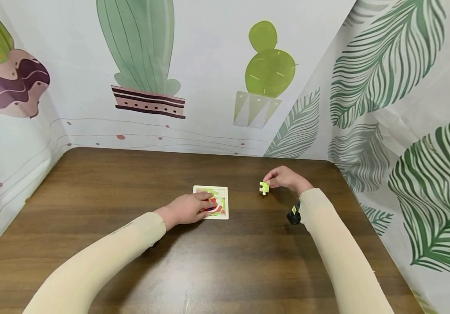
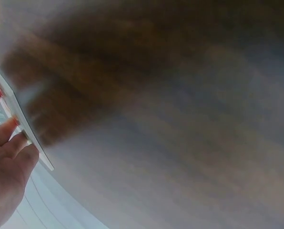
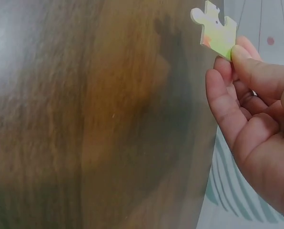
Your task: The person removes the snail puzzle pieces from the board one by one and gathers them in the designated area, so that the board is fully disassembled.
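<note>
A small square jigsaw puzzle [image 1: 222, 192] with a cream frame lies on the table, its picture in green, red and pink. My left hand [image 1: 187, 208] rests on it with fingers spread over the left and middle part, hiding some of the picture. In the left wrist view the fingertips [image 2: 8, 125] touch the board near its edge. To the right of the board, my right hand [image 1: 285, 178] pinches a yellow-green puzzle piece [image 3: 219, 32] by one corner between thumb and fingers. The piece is held above the table, tabs pointing away from the hand.
The brown wooden table [image 1: 225, 261] extends on all sides of the board. Behind it and to the right hangs a white cloth [image 1: 209, 65] printed with cacti and leaves. A black wrist device [image 1: 294, 215] shows below the right cuff.
</note>
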Available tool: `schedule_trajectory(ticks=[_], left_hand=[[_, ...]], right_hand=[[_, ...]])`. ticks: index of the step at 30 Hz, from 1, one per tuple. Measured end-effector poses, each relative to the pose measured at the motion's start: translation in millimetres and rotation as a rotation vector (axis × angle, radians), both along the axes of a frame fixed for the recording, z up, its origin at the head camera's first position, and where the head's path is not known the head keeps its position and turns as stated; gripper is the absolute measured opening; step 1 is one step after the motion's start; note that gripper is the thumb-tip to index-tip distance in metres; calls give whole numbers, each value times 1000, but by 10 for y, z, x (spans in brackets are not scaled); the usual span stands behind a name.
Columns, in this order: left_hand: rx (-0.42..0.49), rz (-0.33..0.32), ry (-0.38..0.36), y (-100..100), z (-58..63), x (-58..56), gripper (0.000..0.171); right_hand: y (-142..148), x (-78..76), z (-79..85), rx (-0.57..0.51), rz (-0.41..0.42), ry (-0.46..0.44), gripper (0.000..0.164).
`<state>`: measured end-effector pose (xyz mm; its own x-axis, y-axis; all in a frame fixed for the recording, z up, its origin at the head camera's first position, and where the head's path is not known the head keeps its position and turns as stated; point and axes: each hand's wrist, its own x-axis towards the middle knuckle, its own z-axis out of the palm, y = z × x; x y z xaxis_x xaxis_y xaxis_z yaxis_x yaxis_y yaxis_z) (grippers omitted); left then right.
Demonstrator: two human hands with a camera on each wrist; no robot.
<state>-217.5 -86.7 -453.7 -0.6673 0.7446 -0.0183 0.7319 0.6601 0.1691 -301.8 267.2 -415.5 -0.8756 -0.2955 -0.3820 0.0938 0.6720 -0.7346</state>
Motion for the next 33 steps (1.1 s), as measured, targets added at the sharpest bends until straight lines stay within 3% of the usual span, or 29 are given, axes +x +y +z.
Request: schedule_trajectory(ticks=[14,23,33], left_hand=[[8,-3,-11,-8,29,15,41],[6,-3,-2,-15,33,26,41],[2,5,-6,-25,12,20,42]], right_hand=[[261,67,-26,-7,-13,-20,25],[353,56,-19,54,-44,-24,25],[459,49,-14,123,2,-11,22]])
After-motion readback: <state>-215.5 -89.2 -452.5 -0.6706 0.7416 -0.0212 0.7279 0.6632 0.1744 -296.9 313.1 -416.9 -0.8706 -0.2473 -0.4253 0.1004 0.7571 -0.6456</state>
